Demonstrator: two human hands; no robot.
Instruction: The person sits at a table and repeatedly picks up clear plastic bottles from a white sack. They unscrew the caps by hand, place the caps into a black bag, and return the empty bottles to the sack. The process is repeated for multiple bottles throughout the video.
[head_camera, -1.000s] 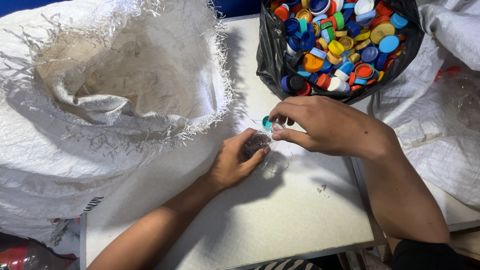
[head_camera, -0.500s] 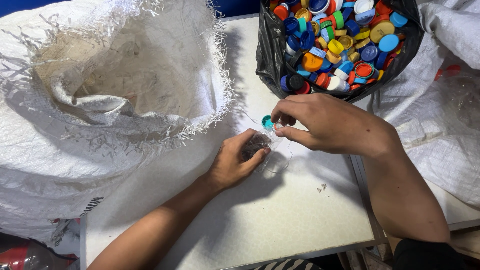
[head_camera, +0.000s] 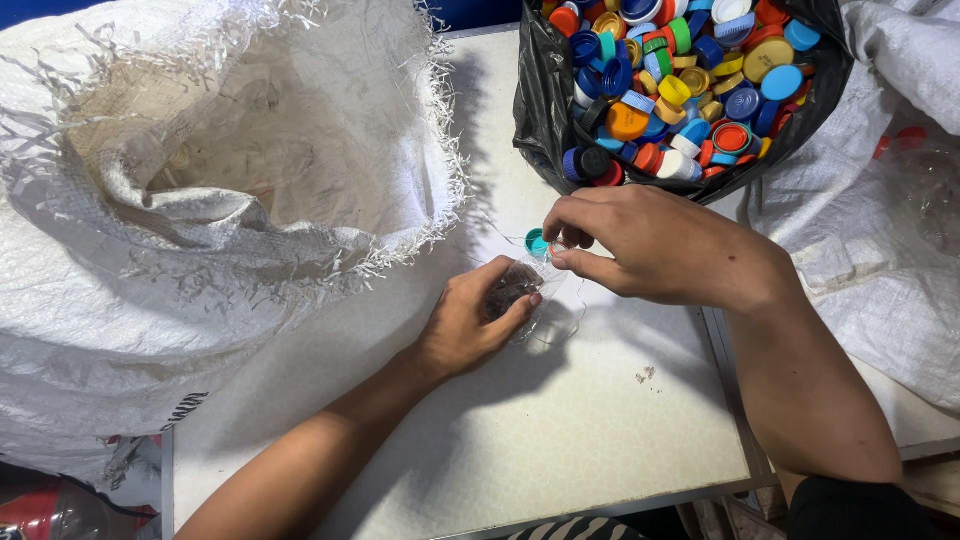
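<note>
My left hand (head_camera: 480, 322) grips a crushed clear plastic bottle (head_camera: 545, 300) that lies on the white table (head_camera: 560, 430). My right hand (head_camera: 650, 245) pinches the bottle's teal cap (head_camera: 537, 242) at the neck, fingers closed around it. Both hands meet at the table's middle, just below a black bag (head_camera: 545, 95) full of coloured bottle caps (head_camera: 680, 80).
A big white woven sack (head_camera: 220, 210) with a frayed open mouth fills the left side. Another white woven sack (head_camera: 880, 200) lies at the right, with clear bottles showing through. The table's front edge runs along the bottom.
My right hand has shifted slightly at the cap; the left hand and the bottle stay in the same place.
</note>
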